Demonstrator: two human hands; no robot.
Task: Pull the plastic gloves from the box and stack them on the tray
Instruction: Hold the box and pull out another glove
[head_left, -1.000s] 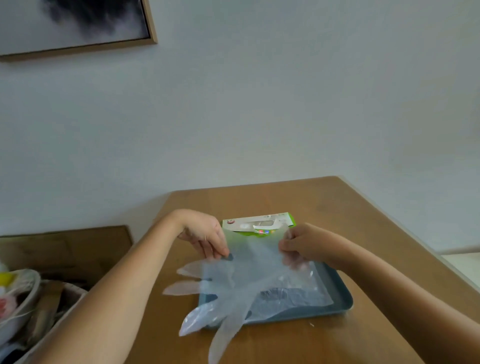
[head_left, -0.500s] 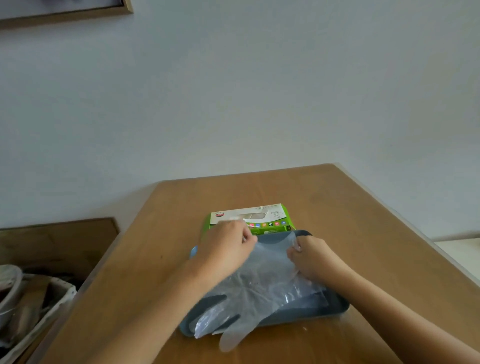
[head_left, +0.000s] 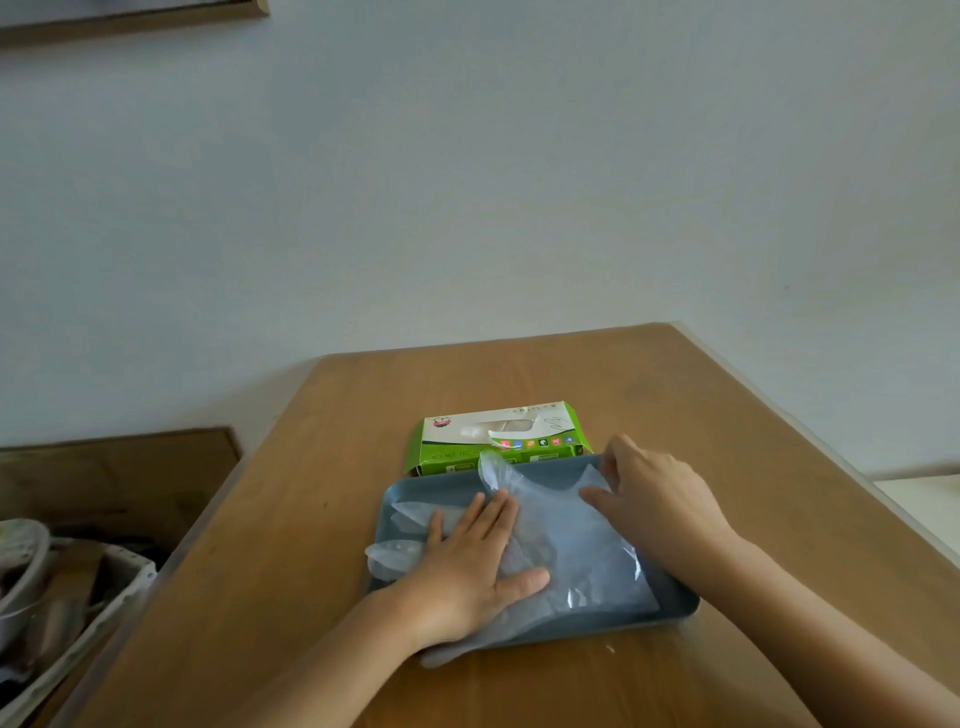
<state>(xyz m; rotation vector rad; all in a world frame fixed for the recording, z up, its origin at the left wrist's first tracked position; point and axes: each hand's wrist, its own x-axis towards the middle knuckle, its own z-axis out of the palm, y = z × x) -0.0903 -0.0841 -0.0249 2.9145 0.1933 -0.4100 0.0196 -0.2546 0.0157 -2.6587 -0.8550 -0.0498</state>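
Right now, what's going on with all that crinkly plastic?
A person is stacking clear plastic gloves on a blue tray. The left hand presses flat on the pile, and the right hand rests on its far edge. The green glove box sits just behind the tray on the wooden table.

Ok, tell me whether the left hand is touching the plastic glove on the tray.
Touching. The head view shows the left hand lying flat, fingers straight, pressing the plastic glove down in the tray.
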